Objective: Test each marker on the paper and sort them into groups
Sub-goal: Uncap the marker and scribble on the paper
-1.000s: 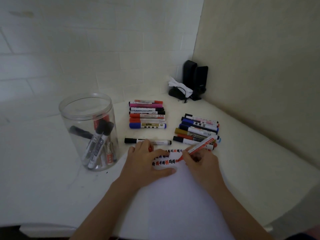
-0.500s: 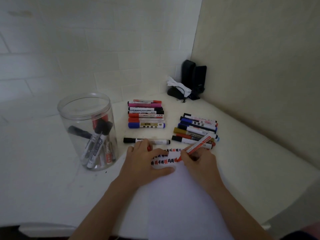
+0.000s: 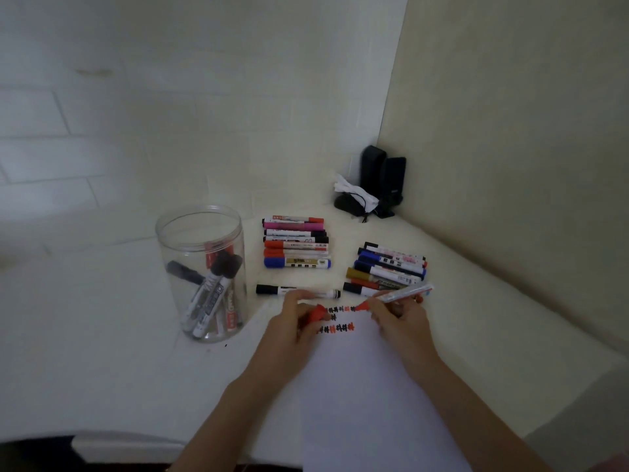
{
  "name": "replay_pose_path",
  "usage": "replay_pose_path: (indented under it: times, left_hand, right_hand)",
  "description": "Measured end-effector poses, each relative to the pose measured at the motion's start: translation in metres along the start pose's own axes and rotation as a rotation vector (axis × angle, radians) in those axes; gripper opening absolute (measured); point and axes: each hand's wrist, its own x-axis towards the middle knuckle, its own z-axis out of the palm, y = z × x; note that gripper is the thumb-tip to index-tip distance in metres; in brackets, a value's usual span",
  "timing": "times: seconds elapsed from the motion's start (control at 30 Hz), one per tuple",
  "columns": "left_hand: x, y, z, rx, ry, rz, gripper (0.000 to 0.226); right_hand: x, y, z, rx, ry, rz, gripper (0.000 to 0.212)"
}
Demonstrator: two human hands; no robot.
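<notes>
Right hand [image 3: 400,318]: I see it pinching the red marker [image 3: 396,296], tip just off the paper [image 3: 367,386].
Left hand [image 3: 292,327]: fingers curled round the red cap [image 3: 316,315], over the paper's top left corner.
Marks [image 3: 335,318]: red and black rows between my hands.
Lone marker [image 3: 297,290]: just beyond the left hand.
Sorted groups: left pile [image 3: 296,241], right pile [image 3: 389,267].
Jar [image 3: 202,274]: left, markers inside.
</notes>
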Motion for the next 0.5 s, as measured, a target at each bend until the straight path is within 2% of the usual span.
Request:
replay_pose_path:
  times: [0.17, 0.27, 0.5]
  left_hand:
    - [-0.002, 0.001, -0.006, -0.037, 0.036, 0.014, 0.019]
    - [-0.003, 0.001, -0.007, -0.029, 0.039, 0.062, 0.020]
    - [0.000, -0.001, -0.006, -0.033, 0.063, 0.133, 0.020]
  right_hand:
    - [-0.014, -0.011, -0.005, 0.209, -0.106, 0.025, 0.017]
    - [-0.025, -0.013, 0.000, 0.195, -0.116, 0.025, 0.025]
    - [-0.032, -0.014, 0.017, 0.178, -0.152, -0.045, 0.024]
